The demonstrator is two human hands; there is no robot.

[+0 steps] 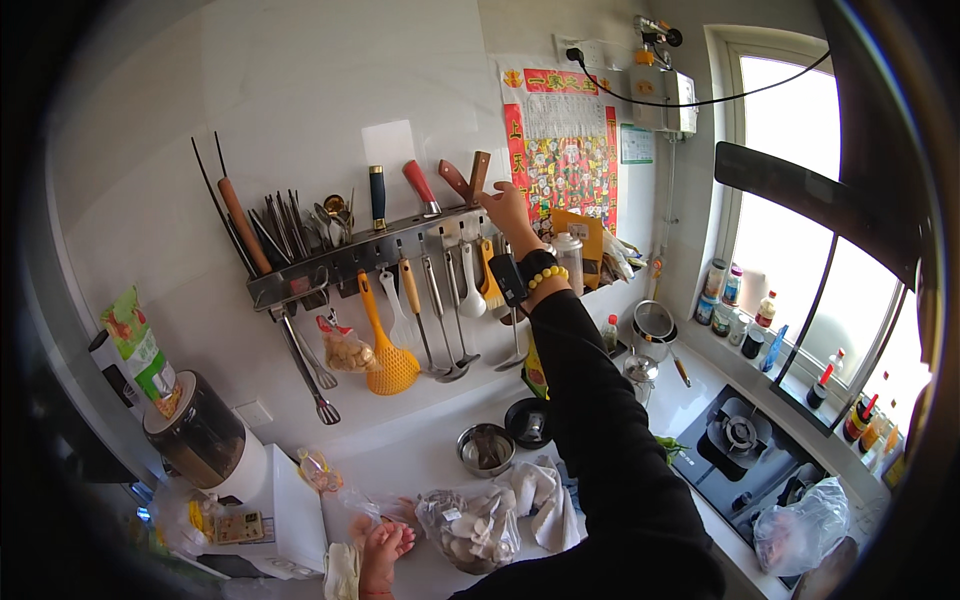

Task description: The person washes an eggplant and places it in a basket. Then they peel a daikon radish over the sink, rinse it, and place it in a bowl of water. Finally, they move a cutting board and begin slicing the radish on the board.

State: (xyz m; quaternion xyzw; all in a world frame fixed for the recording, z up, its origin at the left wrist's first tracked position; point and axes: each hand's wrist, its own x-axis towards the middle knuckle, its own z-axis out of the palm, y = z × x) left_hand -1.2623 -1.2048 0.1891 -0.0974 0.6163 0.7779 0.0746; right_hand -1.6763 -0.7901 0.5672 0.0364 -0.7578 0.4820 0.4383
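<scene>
My right hand [506,210] is raised to the wall-mounted metal knife rack [352,253]. Its thumb and forefinger are at the wooden handle of a knife [478,174]; whether they grip it is unclear. Another brown-handled knife [452,177], a red-handled one [420,184] and a dark-handled one [377,196] stand in the same rack. Low over the counter, my left hand [386,547] has curled fingers beside a thin clear plastic bag [362,506]. What those fingers hold cannot be made out. A clear bag of sliced mushrooms [476,534] lies to its right.
Ladles and spatulas hang below the rack, including a yellow slotted scoop [392,367]. On the counter are a steel bowl [486,450], a black bowl [529,424] and a white cloth [541,499]. A gas hob [739,457] lies right; an air fryer [204,439] stands left.
</scene>
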